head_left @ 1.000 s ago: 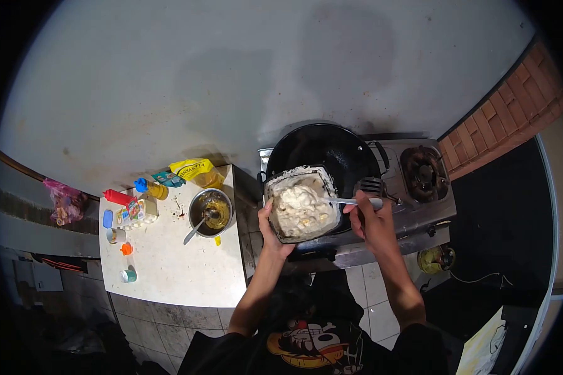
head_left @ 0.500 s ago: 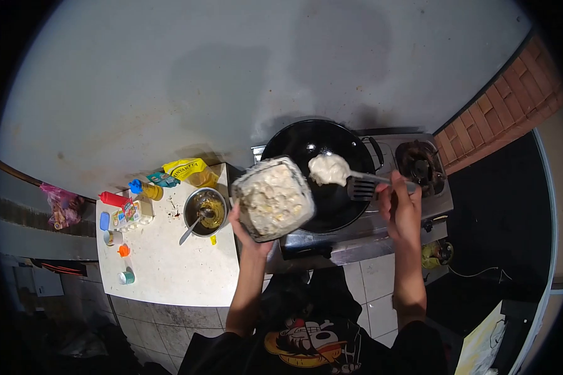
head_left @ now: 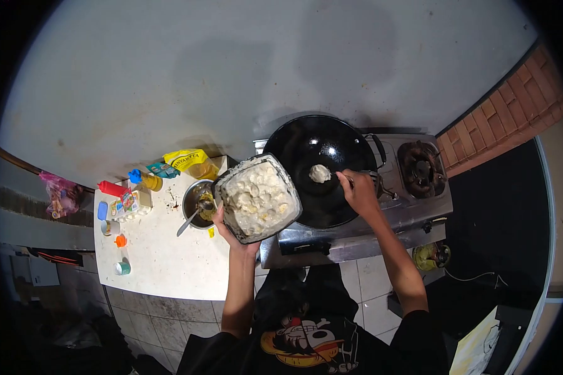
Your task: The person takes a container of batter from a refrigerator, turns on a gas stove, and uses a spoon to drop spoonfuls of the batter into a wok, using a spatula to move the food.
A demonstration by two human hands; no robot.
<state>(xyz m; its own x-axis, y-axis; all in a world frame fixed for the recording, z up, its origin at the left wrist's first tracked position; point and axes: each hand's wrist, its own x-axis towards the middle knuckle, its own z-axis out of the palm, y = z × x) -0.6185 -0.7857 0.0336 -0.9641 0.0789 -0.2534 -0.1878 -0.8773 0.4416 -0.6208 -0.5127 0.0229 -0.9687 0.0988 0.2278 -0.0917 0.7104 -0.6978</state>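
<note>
My left hand (head_left: 234, 240) grips the lower left side of a square dark-rimmed container (head_left: 254, 240), tilted over the gap between the table and the stove. Thick, lumpy, whitish batter (head_left: 259, 200) fills it. My right hand (head_left: 360, 192) is closed on a spoon, its handle mostly hidden by the fingers. A dollop of batter (head_left: 319, 174) covers the spoon's head, low inside the black wok (head_left: 331, 209). Partly behind the right hand, a slotted spatula (head_left: 375, 177) leans at the wok's right rim.
On the white table (head_left: 162, 269) stand a metal bowl (head_left: 190, 195) with a spoon, a yellow pouch (head_left: 186, 160), a yellow bottle (head_left: 150, 181) and a red bottle (head_left: 114, 188). Right of the wok is a bare burner (head_left: 421, 170) on the stove. A grey wall rises behind.
My right hand has moved left and lowered the spoon with its batter deeper into the wok. My left hand and the container have shifted slightly left.
</note>
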